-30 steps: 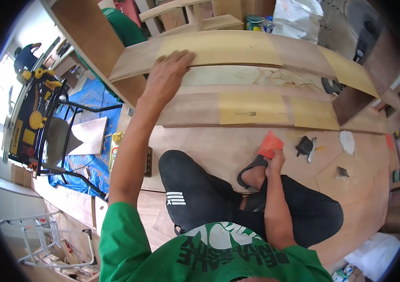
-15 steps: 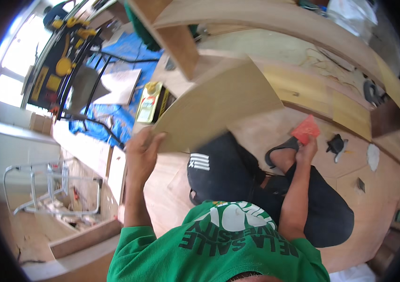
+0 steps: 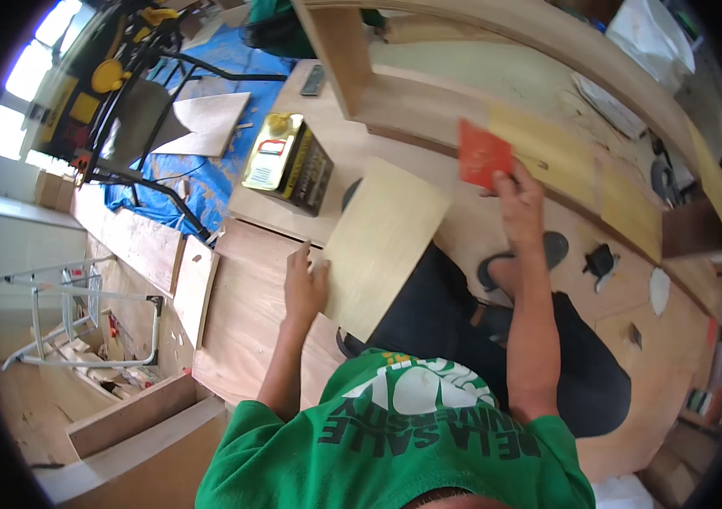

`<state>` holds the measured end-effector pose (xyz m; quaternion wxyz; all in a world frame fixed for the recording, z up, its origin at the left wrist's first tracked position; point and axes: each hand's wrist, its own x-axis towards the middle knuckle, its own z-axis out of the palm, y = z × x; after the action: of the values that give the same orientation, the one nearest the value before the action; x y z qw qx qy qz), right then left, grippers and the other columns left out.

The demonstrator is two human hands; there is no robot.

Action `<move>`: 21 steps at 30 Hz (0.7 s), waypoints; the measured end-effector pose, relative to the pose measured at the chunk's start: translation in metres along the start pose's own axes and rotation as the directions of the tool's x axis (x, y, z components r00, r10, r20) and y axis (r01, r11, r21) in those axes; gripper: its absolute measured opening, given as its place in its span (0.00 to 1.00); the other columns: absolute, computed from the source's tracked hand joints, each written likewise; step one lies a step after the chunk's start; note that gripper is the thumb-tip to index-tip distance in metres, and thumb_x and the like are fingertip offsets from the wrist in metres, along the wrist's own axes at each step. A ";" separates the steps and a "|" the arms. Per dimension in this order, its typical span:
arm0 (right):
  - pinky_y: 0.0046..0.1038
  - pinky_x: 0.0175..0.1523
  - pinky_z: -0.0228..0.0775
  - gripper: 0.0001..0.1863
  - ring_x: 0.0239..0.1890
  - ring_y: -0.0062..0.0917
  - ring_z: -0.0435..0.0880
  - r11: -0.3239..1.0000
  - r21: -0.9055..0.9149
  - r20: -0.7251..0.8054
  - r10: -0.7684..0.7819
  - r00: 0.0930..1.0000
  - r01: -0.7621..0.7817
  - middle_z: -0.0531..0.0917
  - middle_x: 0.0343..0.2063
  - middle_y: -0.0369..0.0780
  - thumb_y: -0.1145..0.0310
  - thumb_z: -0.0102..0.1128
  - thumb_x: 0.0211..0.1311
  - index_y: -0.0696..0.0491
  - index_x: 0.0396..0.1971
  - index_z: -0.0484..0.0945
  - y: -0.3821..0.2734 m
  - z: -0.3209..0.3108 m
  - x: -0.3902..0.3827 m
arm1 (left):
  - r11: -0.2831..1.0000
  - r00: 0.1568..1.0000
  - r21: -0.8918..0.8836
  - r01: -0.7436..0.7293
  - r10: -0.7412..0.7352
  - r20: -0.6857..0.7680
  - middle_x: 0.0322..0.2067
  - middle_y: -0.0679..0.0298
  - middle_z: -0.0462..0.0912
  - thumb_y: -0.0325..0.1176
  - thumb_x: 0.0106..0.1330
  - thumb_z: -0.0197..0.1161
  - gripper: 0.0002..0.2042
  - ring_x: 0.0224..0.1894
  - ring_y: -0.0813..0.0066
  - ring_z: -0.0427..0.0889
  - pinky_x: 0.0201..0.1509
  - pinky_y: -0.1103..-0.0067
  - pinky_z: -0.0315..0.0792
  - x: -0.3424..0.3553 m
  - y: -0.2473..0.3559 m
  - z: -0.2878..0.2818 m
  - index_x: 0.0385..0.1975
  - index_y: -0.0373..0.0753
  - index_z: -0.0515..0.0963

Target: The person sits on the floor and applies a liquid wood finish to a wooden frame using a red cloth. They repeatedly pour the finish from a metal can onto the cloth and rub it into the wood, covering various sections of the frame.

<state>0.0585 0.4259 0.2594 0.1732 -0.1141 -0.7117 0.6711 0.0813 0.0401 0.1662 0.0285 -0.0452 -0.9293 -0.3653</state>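
Note:
A thin, pale wood-coloured rectangular sheet lies tilted over my lap, its far end near a metal can. Beside its left edge is my left hand, fingers stretched out and apart, the thumb at the edge; the fingers do not wrap round it. My right hand is raised beyond my knee, closed on a flat red plastic spreader with pale smears on it. The spreader is held apart from the sheet.
The square yellow-and-black can stands on the plywood. A wooden frame runs across the far side. A folding metal stepladder is at left, a blue tarp far left. A small black object lies at right.
The sheet has come down and turned, from held up at its corner to lying by my lap. My left hand has loosened and moved right. The right hand has lifted the spreader forward and left.

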 end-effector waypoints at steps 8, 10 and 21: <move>0.39 0.58 0.70 0.16 0.51 0.42 0.79 0.537 -0.272 0.391 -0.697 0.602 0.799 0.83 0.48 0.44 0.76 0.60 0.61 0.54 0.49 0.82 -0.024 0.242 0.076 | 0.951 0.924 0.205 -0.231 0.149 0.351 0.74 0.41 0.52 0.56 0.57 0.72 0.48 0.76 0.36 0.48 0.72 0.40 0.49 -0.035 0.084 0.022 0.74 0.41 0.56; 0.41 0.59 0.68 0.17 0.54 0.43 0.77 0.475 -0.288 0.479 -0.680 0.554 0.832 0.82 0.51 0.43 0.76 0.60 0.60 0.53 0.49 0.81 -0.022 0.281 0.077 | 0.957 0.922 0.233 -0.175 0.076 0.379 0.75 0.41 0.49 0.57 0.57 0.71 0.50 0.76 0.33 0.46 0.70 0.34 0.47 -0.045 0.090 0.045 0.75 0.42 0.54; 0.41 0.67 0.63 0.21 0.65 0.43 0.72 0.520 -0.330 0.509 -0.605 0.612 0.788 0.76 0.61 0.46 0.76 0.57 0.62 0.54 0.56 0.78 -0.014 0.278 0.067 | 0.985 0.891 0.037 -0.167 0.134 0.434 0.71 0.37 0.56 0.21 0.63 0.53 0.37 0.70 0.33 0.63 0.68 0.48 0.65 -0.030 0.088 0.027 0.75 0.40 0.53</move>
<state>-0.1132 0.1966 0.2691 0.2706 0.2575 -0.8675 0.3286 0.1194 0.1212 0.2037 -0.1471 -0.1953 -0.9192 -0.3087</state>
